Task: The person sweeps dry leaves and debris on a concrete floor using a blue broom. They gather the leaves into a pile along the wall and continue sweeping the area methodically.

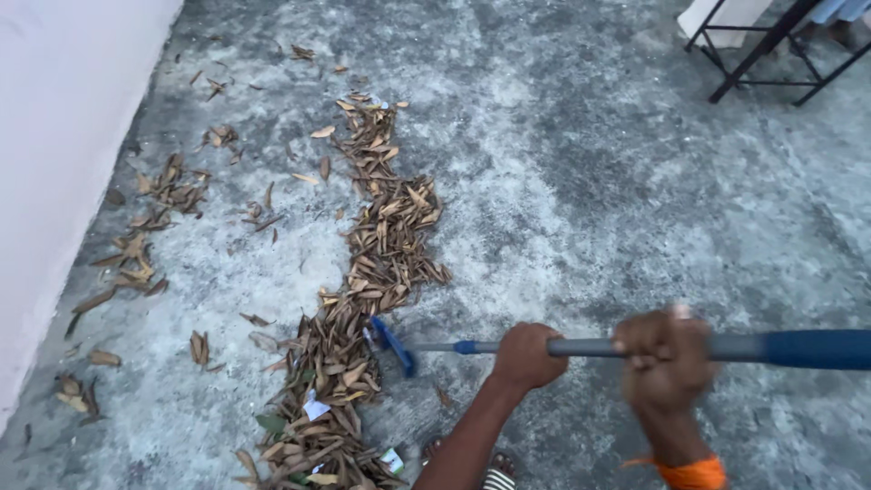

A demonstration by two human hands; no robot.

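Grey concrete floor [581,181], white wall at left. I see the left hand [528,356] and right hand [665,356] both wrapped tight around the broom handle [590,347], fingers [544,349] curled over it. Blue broom head [393,345] touches the long row of dry leaves [372,272], well ahead of the fingers.

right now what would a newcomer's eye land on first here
A long ridge of dry brown leaves runs up the middle of the grey concrete floor. Low in the frame, the left hand and right hand hold a broom handle, its blue head at the ridge's edge.
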